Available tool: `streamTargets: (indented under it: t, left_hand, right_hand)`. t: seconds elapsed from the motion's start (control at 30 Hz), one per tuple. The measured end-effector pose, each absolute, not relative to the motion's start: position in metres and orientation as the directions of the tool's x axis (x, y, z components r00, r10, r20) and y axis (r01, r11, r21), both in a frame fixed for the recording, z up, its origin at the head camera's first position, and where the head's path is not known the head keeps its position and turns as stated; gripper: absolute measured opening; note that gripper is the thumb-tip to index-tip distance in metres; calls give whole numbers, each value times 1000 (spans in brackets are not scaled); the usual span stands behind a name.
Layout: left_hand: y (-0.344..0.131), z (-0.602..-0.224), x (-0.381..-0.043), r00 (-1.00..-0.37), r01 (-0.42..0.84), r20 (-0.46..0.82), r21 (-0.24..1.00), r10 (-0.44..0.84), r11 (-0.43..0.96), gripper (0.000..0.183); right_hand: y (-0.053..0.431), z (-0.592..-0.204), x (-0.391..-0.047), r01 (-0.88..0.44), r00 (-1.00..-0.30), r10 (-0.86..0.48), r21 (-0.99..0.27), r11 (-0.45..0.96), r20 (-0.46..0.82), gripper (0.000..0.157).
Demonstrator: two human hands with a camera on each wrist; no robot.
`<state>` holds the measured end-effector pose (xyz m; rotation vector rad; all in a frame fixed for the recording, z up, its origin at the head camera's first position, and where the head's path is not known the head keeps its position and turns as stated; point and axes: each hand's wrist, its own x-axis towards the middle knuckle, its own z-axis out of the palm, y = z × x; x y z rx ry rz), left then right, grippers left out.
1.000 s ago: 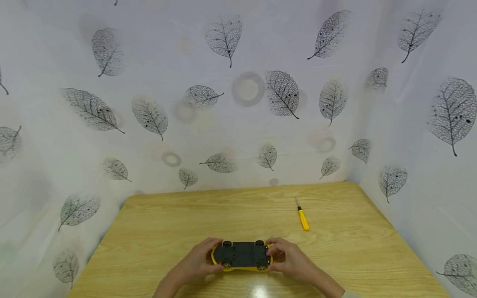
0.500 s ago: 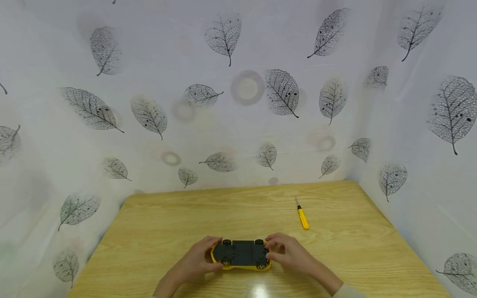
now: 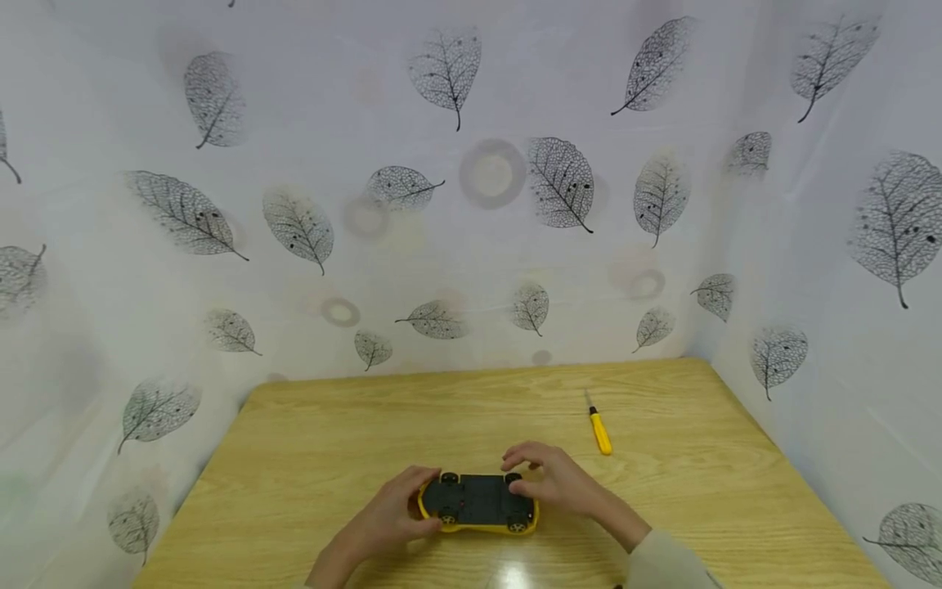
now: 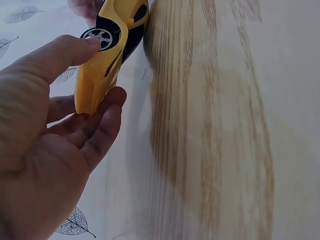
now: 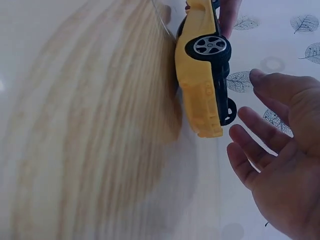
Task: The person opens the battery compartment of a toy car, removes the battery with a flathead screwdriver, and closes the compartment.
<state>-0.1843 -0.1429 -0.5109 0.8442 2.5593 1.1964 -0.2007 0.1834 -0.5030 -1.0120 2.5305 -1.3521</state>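
Observation:
A yellow toy car (image 3: 482, 499) lies upside down on the wooden table, its black underside and wheels facing up. My left hand (image 3: 390, 511) grips one end of it; in the left wrist view the thumb presses by a wheel (image 4: 100, 39) and the other fingers curl under the yellow body (image 4: 95, 82). Over the opposite end hovers my right hand (image 3: 555, 483), fingers loosely bent. The right wrist view shows that hand (image 5: 285, 135) apart from the car (image 5: 200, 85), holding nothing.
A screwdriver (image 3: 599, 429) with a yellow handle lies on the table (image 3: 331, 433) towards the back right. Leaf-patterned white sheeting (image 3: 471, 262) stands behind the table and along both sides.
My right hand has let go of the car's right end and moved up and slightly left above it. My left hand keeps its hold, and the car stays in place.

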Motion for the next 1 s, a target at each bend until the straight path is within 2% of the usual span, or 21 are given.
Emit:
streamTargets:
  t: [0.17,0.6,1.0]
  left_hand:
    - [-141,-509,-184,-818,423,78,753,570,504,72]
    - [-140,-509,-184,-816,446,95,731,571,516,72]
    - [-140,-508,-183,-807,458,95,722,582,518,71]
  right_hand:
    - [175,-503,-210,-546,-736,-640,-751,371,218,29]
    - [160,-503,-222,-537,-691,-704,-769,346,166,26]
    - [147,-505,-235,-572,-616,-777,-751,329,128,27]
